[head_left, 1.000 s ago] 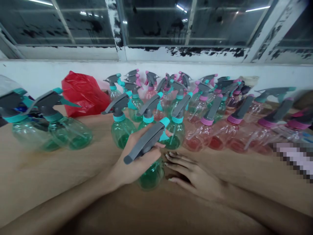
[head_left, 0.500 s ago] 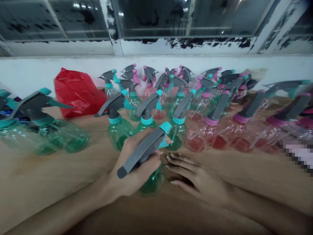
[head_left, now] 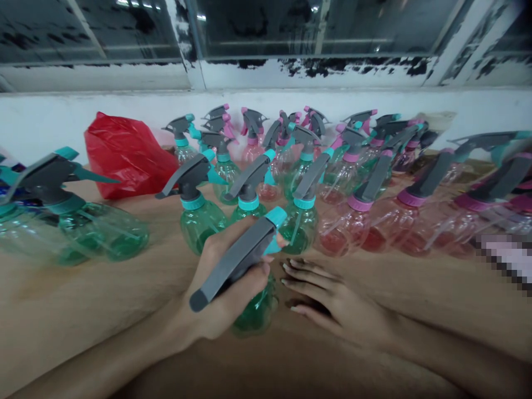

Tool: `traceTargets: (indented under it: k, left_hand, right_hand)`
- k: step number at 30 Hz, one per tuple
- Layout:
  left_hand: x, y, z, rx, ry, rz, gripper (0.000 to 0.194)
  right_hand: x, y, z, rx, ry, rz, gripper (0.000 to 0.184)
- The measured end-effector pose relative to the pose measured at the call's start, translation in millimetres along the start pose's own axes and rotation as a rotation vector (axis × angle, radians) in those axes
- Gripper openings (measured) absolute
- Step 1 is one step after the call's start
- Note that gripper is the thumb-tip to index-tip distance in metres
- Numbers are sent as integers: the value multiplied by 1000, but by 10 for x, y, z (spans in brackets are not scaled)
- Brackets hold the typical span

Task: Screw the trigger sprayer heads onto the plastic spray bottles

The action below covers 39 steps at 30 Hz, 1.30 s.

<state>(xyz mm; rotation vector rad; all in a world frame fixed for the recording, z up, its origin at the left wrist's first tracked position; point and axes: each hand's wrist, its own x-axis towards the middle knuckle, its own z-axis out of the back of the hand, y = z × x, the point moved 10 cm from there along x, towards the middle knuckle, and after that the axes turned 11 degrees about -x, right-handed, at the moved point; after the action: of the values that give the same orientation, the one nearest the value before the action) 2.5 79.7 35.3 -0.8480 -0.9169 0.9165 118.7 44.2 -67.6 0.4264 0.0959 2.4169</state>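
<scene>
Head view: left hand [head_left: 228,303] clamped round sprayer [head_left: 236,257] of green bottle [head_left: 254,317], which sits on table [head_left: 419,288], nearer than other bottles [head_left: 299,224]. Sprayer already on, liquid inside. Right hand [head_left: 334,299] beside it, empty, fingers extended. Rest look capped too; what's left, can't tell.

The brown tabletop [head_left: 124,291] carries green spray bottles [head_left: 200,224], pink spray bottles [head_left: 338,233] and a red plastic bag [head_left: 128,158].

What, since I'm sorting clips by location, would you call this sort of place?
Possibly a small workshop: rows of green and pink transparent spray bottles stand on a brown table below white-framed dark glass windows.
</scene>
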Motion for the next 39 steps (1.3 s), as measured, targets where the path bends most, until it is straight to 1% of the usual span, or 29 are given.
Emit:
traceTargets:
  k: [3,5,7,10,15,18,20,23,28,34,39]
  left_hand:
    - [-5,58,10,4,-37,26,20]
    - [-9,77,32,22,-86,34,17]
    - [-13,64,29,52,-102,26,9]
    - [-24,40,20,99,-95,12,4]
    - [-21,122,-6,85,-41,20,17]
    - [-3,167,-18,113,-21,1,9]
    - [5,168,-22,119,-18,-17,8]
    - [6,156,-16,108,-23,-14,6]
    - [11,129,1,93,-30,-27,12]
    - [26,107,7,43,-52,-46,13]
    - [16,14,-40,-28,-2,-23,22]
  right_hand:
    - [6,-6,-3,25,11,-5,42]
    - [7,-7,7,39,1,-5,41]
    - [5,-12,12,43,-7,-8,41]
    - [1,-19,-13,27,9,-10,42]
    - [-8,-29,-44,2,24,-7,43]
    - [-8,-28,-41,7,19,-2,43]
    - [-7,-29,-41,12,23,-5,44]
    - [-5,-27,-27,23,16,-8,44]
    - [-7,-25,-15,32,2,-4,44]
    - [-11,-23,-12,37,-11,4,45]
    - [-4,-17,-21,23,7,4,43]
